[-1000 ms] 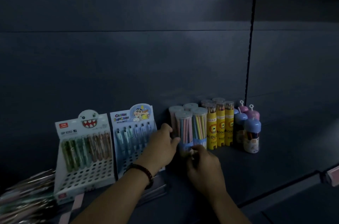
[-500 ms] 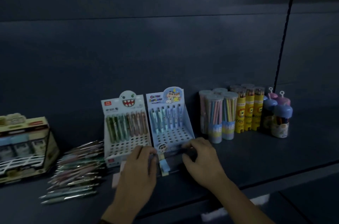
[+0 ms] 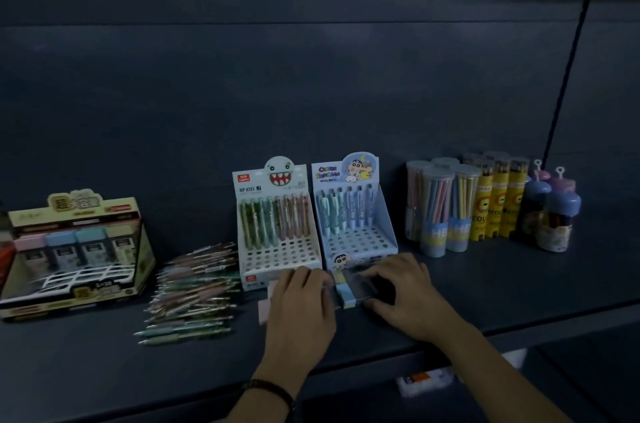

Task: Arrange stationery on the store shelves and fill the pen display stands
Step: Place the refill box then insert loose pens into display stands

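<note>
A flat clear pack of pastel sticky tabs (image 3: 347, 291) lies on the dark shelf (image 3: 519, 287), touching the fronts of a white pen stand (image 3: 277, 251) and a blue pen stand (image 3: 360, 239). The left hand (image 3: 300, 306) rests relaxed fingers on its left end; the right hand (image 3: 406, 294) grips its right end between fingers and thumb

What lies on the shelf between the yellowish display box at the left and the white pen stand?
A pile of loose pens lies there on the shelf, as the head view shows.
</note>
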Tool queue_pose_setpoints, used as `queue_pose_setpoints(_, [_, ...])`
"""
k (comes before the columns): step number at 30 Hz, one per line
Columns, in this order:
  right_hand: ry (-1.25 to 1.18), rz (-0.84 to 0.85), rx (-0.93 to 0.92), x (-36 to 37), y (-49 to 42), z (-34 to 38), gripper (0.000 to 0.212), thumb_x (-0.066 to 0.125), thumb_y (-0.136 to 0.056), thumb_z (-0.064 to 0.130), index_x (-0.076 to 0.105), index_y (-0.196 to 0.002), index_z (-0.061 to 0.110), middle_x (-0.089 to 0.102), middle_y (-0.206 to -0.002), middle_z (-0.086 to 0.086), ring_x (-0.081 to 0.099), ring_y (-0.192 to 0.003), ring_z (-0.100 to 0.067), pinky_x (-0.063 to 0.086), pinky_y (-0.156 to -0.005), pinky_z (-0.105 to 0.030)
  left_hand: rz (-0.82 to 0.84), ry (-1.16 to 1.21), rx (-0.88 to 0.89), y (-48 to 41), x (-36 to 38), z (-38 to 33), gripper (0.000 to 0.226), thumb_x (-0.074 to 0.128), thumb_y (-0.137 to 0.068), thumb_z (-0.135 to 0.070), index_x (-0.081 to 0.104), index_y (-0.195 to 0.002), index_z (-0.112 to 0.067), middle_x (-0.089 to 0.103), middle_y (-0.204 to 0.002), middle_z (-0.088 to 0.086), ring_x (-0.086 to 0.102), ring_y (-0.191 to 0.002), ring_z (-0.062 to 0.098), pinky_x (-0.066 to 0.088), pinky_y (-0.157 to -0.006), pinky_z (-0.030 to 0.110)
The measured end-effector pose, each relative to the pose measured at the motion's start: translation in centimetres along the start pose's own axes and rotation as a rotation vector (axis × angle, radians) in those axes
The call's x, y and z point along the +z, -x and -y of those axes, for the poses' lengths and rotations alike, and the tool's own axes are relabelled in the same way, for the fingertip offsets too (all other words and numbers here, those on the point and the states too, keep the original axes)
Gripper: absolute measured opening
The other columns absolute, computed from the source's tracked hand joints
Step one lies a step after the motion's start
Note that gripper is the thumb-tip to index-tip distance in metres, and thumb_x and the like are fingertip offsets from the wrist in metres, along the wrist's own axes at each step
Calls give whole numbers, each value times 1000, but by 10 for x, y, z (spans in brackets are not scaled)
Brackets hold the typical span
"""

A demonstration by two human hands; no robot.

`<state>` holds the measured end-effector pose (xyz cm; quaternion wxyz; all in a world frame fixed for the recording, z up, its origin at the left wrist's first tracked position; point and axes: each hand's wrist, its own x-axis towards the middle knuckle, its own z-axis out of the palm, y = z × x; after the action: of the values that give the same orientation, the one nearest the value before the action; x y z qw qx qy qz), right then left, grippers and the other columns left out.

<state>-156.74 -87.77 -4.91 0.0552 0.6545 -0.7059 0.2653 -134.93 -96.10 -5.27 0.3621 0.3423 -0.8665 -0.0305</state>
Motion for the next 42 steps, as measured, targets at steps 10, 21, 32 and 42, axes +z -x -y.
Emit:
queue_pose_setpoints(10, [14, -15, -77, 4, -2, -2, 23, 59, -105, 31, 66, -125, 39, 57, -115, 21, 43, -109, -1, 44, -99, -34, -41, 14, -25, 1, 0, 2, 11, 57, -95, -27, 54, -102, -36, 52, -104, -13, 44, -104, 16, 42, -92, 33])
queue_pose_setpoints(21, [-750, -192, 115, -21, -26, 74, 20, 67, -102, 17, 58, -85, 10, 51, -73, -4, 50, -69, -12, 46, -67, -28, -28, 517, -349, -9, -37, 6, 12, 60, -100, -47, 58, -111, -52, 57, -121, -26, 57, -108, 1, 43, -101, 37])
queue_pose_setpoints(32, [-800, 14, -26, -1, -94, 197, 7, 77, -95, 28, 71, -95, 28, 73, -79, 1, 73, -80, -17, 60, -79, -41, -9, 724, -342, 12, -129, 96, 6, 61, -104, -18, 64, -100, -21, 58, -76, -6, 50, -70, 12, 42, -65, 24])
queue_pose_setpoints(42, [-548, 81, -291, 35, -186, 328, 11, 77, -95, 29, 73, -104, 34, 67, -88, 7, 64, -78, -8, 53, -71, -29, -129, 423, -434, 33, -204, 238, 15, 65, -102, -35, 60, -111, -46, 66, -93, -17, 63, -87, 2, 49, -75, 22])
